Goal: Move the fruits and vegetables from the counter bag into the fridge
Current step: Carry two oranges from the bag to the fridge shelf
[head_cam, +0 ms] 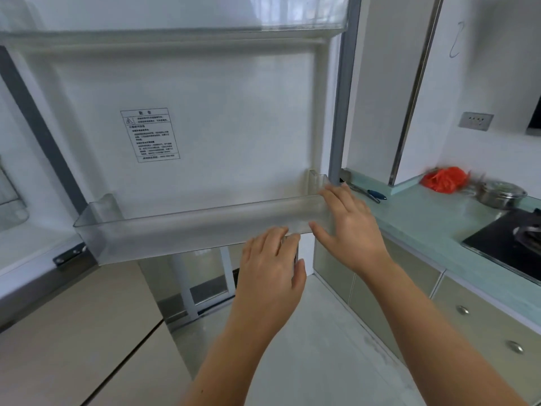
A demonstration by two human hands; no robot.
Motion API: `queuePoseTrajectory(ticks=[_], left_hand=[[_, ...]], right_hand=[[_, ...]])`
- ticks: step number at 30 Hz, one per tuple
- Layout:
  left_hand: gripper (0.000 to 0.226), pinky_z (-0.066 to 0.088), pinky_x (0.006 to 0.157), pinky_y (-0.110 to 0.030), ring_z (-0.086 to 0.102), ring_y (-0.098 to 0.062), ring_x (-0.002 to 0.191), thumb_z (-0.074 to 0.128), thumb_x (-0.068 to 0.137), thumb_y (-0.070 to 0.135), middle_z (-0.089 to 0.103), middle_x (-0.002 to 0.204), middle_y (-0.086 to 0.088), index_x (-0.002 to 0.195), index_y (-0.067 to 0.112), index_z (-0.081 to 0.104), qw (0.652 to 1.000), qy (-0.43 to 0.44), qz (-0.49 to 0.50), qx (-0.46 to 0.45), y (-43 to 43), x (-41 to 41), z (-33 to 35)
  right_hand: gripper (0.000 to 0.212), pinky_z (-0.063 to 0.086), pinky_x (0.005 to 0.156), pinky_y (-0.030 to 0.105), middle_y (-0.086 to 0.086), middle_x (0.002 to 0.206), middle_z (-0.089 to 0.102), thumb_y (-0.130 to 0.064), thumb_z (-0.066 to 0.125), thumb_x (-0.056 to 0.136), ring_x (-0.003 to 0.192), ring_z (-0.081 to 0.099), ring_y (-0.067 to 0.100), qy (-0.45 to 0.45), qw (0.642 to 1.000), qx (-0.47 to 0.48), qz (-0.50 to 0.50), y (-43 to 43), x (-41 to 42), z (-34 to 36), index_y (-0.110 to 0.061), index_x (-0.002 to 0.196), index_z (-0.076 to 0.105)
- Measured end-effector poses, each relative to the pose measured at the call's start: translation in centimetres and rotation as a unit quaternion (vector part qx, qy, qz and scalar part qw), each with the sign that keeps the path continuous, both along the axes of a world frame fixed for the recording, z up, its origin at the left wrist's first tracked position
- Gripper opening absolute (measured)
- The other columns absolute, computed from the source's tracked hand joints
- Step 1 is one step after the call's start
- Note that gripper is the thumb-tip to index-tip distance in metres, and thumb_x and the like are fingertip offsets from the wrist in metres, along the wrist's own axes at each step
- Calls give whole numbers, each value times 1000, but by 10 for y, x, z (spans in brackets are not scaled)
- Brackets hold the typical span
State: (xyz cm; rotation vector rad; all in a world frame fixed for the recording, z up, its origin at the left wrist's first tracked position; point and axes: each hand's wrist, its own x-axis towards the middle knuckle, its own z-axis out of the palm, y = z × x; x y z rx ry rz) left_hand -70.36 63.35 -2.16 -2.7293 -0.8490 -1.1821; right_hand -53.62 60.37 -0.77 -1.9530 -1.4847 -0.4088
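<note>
Facing open fridge door (187, 112); left hand (270, 268) and right hand (348, 227) both released, fingers spread, empty, at right end of clear door bin (175, 230). Red bag (443, 179) on worktop (424, 218), beside steel pot (500, 194).

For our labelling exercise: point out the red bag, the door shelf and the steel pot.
red bag (443, 179), head view, crumpled middle.
door shelf (187, 230), head view, clear front wall.
steel pot (500, 193), head view, lid.

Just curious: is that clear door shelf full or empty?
Empty: the door shelf shows only bare plastic, with nothing inside.
</note>
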Motion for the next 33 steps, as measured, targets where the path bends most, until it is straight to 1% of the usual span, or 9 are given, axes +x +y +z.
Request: queuePoseTrajectory(ticks=[2, 6, 9, 12, 16, 19, 21, 27, 33], left_hand=[[39, 48, 85, -43, 61, -27, 99, 40, 79, 28, 65, 107, -9, 105, 9, 63, 1000, 2, -13, -6, 14, 12, 2], [40, 49, 84, -46, 62, -30, 99, 40, 79, 29, 65, 106, -10, 105, 10, 63, 1000, 1, -19, 0, 40, 29, 4], [40, 48, 85, -47, 61, -30, 101, 40, 80, 29, 65, 107, -10, 106, 10, 63, 1000, 3, -27, -6, 54, 41, 2], [39, 49, 84, -47, 61, -30, 100, 40, 80, 29, 65, 107, -10, 106, 11, 63, 1000, 4, -31, -4, 64, 48, 0], [37, 50, 83, -46, 60, -28, 99, 41, 79, 28, 65, 106, -9, 103, 11, 63, 999, -9, -41, 9, 74, 56, 0], [34, 48, 84, -44, 50, -23, 103, 42, 79, 25, 64, 107, -9, 103, 10, 62, 998, -23, -59, 20, 76, 67, 1], [33, 48, 84, -41, 47, -21, 103, 43, 79, 24, 64, 107, -9, 102, 10, 61, 996, -29, -83, 25, 75, 77, 1], [34, 45, 86, -39, 52, -23, 105, 45, 80, 24, 63, 110, -8, 106, 9, 61, 980, -30, -192, 31, 57, 129, -3], [32, 47, 86, -39, 53, -24, 104, 45, 81, 24, 62, 108, -8, 106, 9, 59, 938, -18, -346, 17, 18, 185, -10]], right_hand=[[60, 31, 101, 59, 11, 138, 45, -36, 58, 82, 134, 29, 33, -4, 1000, -4, -4, 13, 11, 2, -7, 132, 44], [61, 31, 102, 57, 11, 138, 46, -41, 54, 82, 134, 30, 32, -17, 1000, -12, -10, 34, 27, 3, -8, 132, 44], [63, 32, 102, 56, 10, 135, 49, -48, 45, 80, 132, 33, 32, -24, 1000, -5, -14, 45, 35, 5, -9, 129, 48], [60, 32, 102, 56, 9, 134, 51, -47, 45, 80, 133, 33, 31, -20, 1000, 4, -12, 52, 40, 3, -9, 128, 50], [60, 29, 105, 56, 5, 133, 52, -49, 39, 81, 134, 32, 27, -26, 999, 17, -7, 52, 44, 5, -12, 127, 52], [57, 31, 103, 57, 6, 131, 54, -45, 40, 82, 130, 38, 28, -25, 999, 37, -17, 43, 49, 8, -11, 125, 53], [55, 34, 100, 58, 8, 127, 57, -43, 41, 82, 126, 43, 30, -28, 997, 49, -44, 33, 55, 9, -10, 124, 54], [51, 39, 95, 56, 10, 119, 62, -39, 40, 81, 119, 51, 31, -32, 981, 45, -183, -21, 77, -1, -8, 116, 60], [45, 45, 88, 56, 9, 112, 66, -35, 42, 81, 112, 57, 32, -41, 945, 17, -323, -86, 81, -19, -7, 110, 63]])
